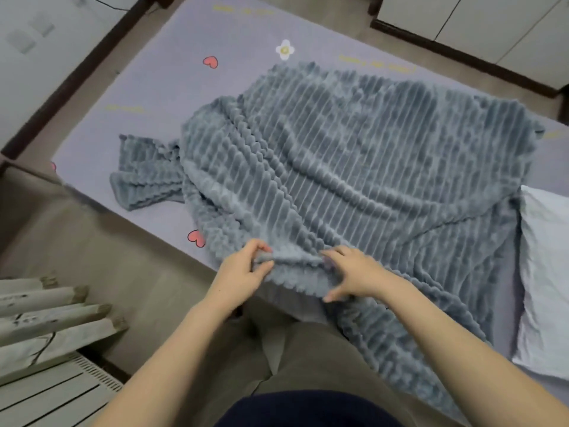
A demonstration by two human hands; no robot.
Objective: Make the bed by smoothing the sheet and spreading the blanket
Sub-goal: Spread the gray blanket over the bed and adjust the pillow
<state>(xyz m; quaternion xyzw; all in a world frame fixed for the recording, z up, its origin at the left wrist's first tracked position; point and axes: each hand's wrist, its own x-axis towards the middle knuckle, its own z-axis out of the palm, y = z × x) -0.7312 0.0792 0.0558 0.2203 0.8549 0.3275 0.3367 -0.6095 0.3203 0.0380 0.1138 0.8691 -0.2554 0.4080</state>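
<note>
My left grip [243, 272] is pinched on the hem of the grey ribbed fleece blanket [354, 155] at the bed's near edge. My right grip [354, 275] is curled over the same hem just beside it. The blanket lies rumpled across the middle of the lilac printed sheet [172, 75], one corner bunched toward the left end — a white pillow [545, 272] lies at the right end, just beside it.

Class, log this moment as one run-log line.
blanket: rumpled | left hand: grips edge | right hand: grips edge | sheet: partly covered
</note>
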